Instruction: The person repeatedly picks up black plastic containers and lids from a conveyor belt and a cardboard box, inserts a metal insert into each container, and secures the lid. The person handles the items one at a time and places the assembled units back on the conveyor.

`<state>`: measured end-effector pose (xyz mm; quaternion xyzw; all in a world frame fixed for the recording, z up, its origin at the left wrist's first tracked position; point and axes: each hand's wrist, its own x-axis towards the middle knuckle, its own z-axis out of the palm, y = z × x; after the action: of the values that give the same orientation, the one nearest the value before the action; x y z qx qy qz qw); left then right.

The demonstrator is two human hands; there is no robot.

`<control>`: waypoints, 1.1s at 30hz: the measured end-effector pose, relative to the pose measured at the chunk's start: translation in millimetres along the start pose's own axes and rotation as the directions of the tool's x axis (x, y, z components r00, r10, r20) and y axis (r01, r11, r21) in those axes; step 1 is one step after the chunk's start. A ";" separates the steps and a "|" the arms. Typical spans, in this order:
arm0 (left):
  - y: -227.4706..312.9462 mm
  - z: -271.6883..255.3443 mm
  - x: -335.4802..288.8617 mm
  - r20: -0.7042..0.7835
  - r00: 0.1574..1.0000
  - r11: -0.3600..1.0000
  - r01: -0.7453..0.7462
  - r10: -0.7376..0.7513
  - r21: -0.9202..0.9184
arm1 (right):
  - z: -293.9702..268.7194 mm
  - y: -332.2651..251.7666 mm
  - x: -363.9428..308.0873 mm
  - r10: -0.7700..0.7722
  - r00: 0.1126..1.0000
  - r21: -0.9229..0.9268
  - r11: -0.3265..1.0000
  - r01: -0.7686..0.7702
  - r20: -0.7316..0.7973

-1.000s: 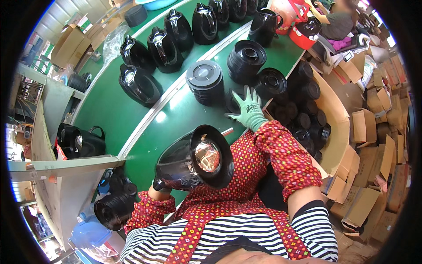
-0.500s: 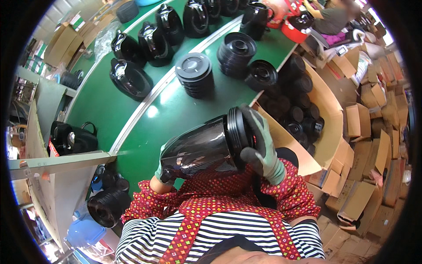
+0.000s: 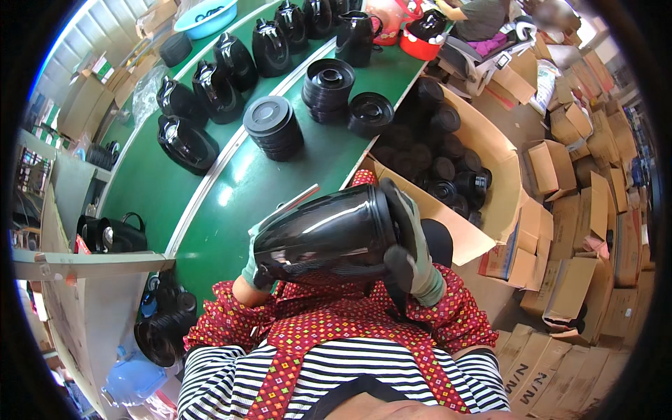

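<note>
A glossy black jug body (image 3: 318, 234) lies on its side in front of me, over my lap. My left hand (image 3: 248, 264), in a pale green glove, grips its narrower left end; most of those fingers are hidden behind it. Around the wide right end, my gloved right hand (image 3: 420, 262) is closed, its dark-coated fingers pressed over a round black base piece (image 3: 400, 227). On the green table beyond stand a stack of flat black discs (image 3: 271, 126), a stack of black ring-shaped bases (image 3: 327, 87) and a shorter stack (image 3: 370, 112).
Several finished-looking black jugs (image 3: 220, 91) line the table's far strip. To the right, an open carton (image 3: 500, 210) holds many round black parts, with more cardboard boxes (image 3: 560, 238) behind. A blue basin (image 3: 206, 19) and red container (image 3: 422, 45) sit far off; another person (image 3: 479, 21) is there.
My view has shifted, so the table things appear further left. The ribbed rings at the jug's right end show less now. My right hand has wrapped further over that end.
</note>
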<state>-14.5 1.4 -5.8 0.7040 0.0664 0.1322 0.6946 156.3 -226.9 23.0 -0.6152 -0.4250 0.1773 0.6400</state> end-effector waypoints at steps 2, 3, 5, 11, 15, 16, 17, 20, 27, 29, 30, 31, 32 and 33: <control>-3.3 -5.5 3.9 -0.277 0.939 0.958 -0.134 0.205 0.252 | -2.5 5.2 -2.1 0.233 0.972 0.230 0.945 -0.231 0.020; 13.5 -9.8 12.5 -0.162 0.841 0.692 -0.297 0.515 0.658 | -5.3 10.1 -3.1 0.344 0.937 0.325 0.880 -0.345 0.062; 25.4 -21.4 13.3 0.104 0.859 0.625 -0.442 0.501 0.643 | -18.7 17.8 -4.2 0.572 0.772 0.515 0.590 -0.622 0.277; 7.3 -21.9 20.8 -0.103 0.994 0.994 -0.033 0.044 0.108 | -54.4 4.6 -0.8 0.283 0.906 0.218 0.907 -0.359 0.315; -20.5 -15.3 25.6 0.052 0.994 0.995 -0.100 0.101 -0.010 | -20.8 -14.9 -9.1 -0.351 0.932 -0.092 0.929 0.359 0.093; -9.9 -11.8 31.1 0.041 0.985 0.978 -0.169 0.166 0.122 | -8.8 -10.9 -17.2 -0.148 0.989 0.149 0.977 0.150 -0.024; 4.1 -10.1 31.3 0.041 0.965 0.931 -0.261 0.260 0.256 | -4.3 -3.1 -20.3 0.111 0.994 0.385 0.917 -0.101 -0.003; 73.6 -5.7 35.6 0.292 0.763 0.462 -0.599 0.577 0.654 | -18.7 12.9 -18.1 0.615 0.743 0.781 0.315 -0.540 0.265; 12.6 -5.6 46.5 -0.024 0.998 0.998 -0.051 0.050 -0.047 | -11.1 -12.5 -14.2 -0.044 0.981 0.386 0.915 0.115 -0.188; 8.0 0.3 69.5 -0.036 0.999 0.999 -0.025 0.026 0.046 | -13.9 -12.3 -18.1 -0.441 0.896 0.016 0.897 0.442 -0.055; 8.7 6.2 84.6 -0.030 0.999 0.992 -0.036 0.039 0.118 | 2.1 22.6 -16.1 -0.144 0.985 0.277 0.946 0.166 -0.099; 8.8 27.4 102.3 0.023 0.998 0.984 -0.055 0.052 0.167 | 0.5 64.5 -22.7 0.019 0.997 0.490 0.872 0.018 -0.070; 11.2 45.8 115.0 0.074 0.995 0.974 -0.078 0.063 0.215 | -1.1 105.9 -30.0 0.179 0.983 0.682 0.724 -0.104 -0.040; 12.7 68.0 125.5 0.144 0.987 0.966 -0.104 0.071 0.237 | -11.7 140.8 -39.6 0.163 0.986 0.812 0.572 -0.116 0.026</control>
<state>123.2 -29.4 18.6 0.7936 0.0039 0.1057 0.5991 184.1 -238.7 -120.6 -0.2915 -0.2309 0.3853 0.8446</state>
